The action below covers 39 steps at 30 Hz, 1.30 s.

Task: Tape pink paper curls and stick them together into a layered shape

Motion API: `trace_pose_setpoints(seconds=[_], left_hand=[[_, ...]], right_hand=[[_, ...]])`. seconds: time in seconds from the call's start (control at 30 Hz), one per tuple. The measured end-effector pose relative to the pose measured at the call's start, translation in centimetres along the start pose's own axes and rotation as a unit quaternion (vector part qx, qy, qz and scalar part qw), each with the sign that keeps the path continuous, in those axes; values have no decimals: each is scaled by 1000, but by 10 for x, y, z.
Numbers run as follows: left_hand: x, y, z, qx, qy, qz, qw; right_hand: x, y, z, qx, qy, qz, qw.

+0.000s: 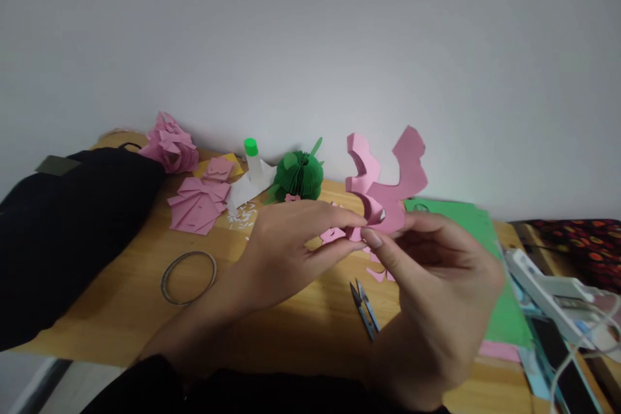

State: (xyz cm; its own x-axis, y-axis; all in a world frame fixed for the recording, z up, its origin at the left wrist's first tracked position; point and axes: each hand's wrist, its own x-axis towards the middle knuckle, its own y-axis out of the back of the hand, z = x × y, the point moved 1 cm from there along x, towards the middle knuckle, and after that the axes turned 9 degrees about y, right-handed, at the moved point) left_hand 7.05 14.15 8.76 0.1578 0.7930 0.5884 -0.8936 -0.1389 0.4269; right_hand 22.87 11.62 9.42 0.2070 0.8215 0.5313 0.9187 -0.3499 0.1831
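Note:
A pink paper cutout (388, 197) with curved, wavy edges and folded layers is held up above the table between my two hands. My left hand (291, 249) pinches its lower left edge between thumb and fingers. On the other side, my right hand (441, 278) grips the bottom, thumb in front and fingers behind. Below them on the wood lie small pink scraps (377, 273) and a pair of thread snips (363, 307) with the blades apart. The right hand partly hides the handle of the snips.
Along the wall stand a green paper ball (299, 176), a glue stick (253, 158) and pink paper pieces (198, 202). A bangle (188, 278) lies at left near dark cloth (82, 226). At right are green sheets (507, 310), a power strip (546, 291) and a phone (565, 362).

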Motion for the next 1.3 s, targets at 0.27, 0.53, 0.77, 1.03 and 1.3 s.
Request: trace_pose_setpoints(seconds=[0.27, 0.53, 0.77, 1.03, 1.3], left_hand=[[0, 1, 0, 6, 3, -5, 1000], [0, 2, 3, 16, -7, -12, 1000], [0, 2, 4, 20, -2, -20, 1000], [1, 2, 2, 18, -7, -14, 1000], [1, 2, 2, 15, 0, -20, 1000]], right_hand=[[1, 0, -2, 19, -6, -14, 1000], [2, 1, -1, 17, -17, -16, 1000], [2, 0, -1, 14, -24, -12, 1000], [0, 1, -3, 18, -21, -15, 1000], [2, 1, -4, -10, -1, -15, 1000]])
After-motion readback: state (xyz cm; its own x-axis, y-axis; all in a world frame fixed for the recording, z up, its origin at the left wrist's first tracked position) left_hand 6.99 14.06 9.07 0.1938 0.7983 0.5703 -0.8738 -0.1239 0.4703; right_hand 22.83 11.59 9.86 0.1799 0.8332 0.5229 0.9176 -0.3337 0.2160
